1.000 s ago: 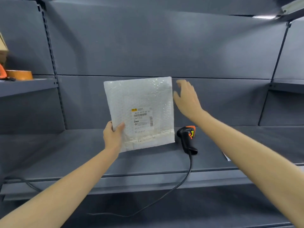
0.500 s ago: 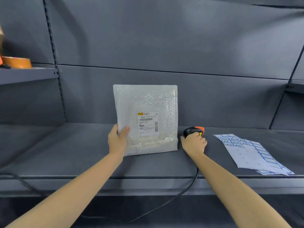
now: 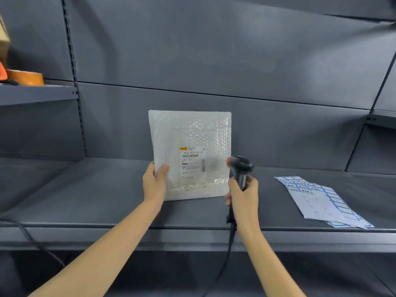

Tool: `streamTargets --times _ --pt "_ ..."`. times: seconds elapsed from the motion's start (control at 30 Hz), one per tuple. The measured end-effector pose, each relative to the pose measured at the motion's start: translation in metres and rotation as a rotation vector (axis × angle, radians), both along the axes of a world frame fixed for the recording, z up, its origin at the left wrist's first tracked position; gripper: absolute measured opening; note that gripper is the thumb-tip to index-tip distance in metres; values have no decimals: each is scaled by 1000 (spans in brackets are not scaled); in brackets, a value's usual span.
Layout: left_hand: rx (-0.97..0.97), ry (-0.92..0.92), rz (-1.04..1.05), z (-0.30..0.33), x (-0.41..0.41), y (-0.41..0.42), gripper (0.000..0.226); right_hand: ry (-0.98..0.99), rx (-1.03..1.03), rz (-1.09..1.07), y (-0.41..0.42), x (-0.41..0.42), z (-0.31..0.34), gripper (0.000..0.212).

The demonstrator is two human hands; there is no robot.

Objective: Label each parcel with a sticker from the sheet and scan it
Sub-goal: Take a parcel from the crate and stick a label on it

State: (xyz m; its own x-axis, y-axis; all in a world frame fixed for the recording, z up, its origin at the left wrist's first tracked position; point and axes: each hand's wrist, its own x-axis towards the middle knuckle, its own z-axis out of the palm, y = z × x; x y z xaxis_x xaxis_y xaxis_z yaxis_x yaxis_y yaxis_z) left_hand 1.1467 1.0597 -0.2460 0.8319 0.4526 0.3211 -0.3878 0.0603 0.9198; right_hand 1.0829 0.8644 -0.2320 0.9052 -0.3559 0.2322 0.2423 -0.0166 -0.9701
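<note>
Our left hand point(image 3: 154, 182) grips the upright white bubble-wrap parcel point(image 3: 190, 155) on the grey metal shelf point(image 3: 85, 202); our right hand point(image 3: 243, 195) grasps the black corded scanner point(image 3: 240, 168) beside it.

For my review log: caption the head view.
Left hand props bubble-wrap parcel upright on shelf; right hand raises scanner.

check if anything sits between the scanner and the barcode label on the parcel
Nothing visible does. The right hand holds the scanner just right of the label, and the left hand grips the parcel at its left edge, thumb clear of the label.
</note>
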Motion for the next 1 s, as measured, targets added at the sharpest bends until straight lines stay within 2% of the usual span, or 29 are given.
streamTargets --times 0.13,0.27,0.57,0.77,0.9,1.0 --pt "10 1 -22 1 -3 0 8 -96 19 242 36 -29 -19 16" --pt "-8 -12 -48 3 -7 1 10 -95 -12 325 54 -37 -25 18" --pt "6 -11 -50 1 -7 1 9 -128 2 316 53 -37 -25 10" --pt "20 7 -51 1 -7 2 8 -167 19 305 48 -35 -29 15" --pt "42 15 -37 2 -8 2 7 -183 32 182 29 -25 -27 16" --pt "66 33 -25 3 -7 3 9 -53 -21 38 -5 -2 -23 18"
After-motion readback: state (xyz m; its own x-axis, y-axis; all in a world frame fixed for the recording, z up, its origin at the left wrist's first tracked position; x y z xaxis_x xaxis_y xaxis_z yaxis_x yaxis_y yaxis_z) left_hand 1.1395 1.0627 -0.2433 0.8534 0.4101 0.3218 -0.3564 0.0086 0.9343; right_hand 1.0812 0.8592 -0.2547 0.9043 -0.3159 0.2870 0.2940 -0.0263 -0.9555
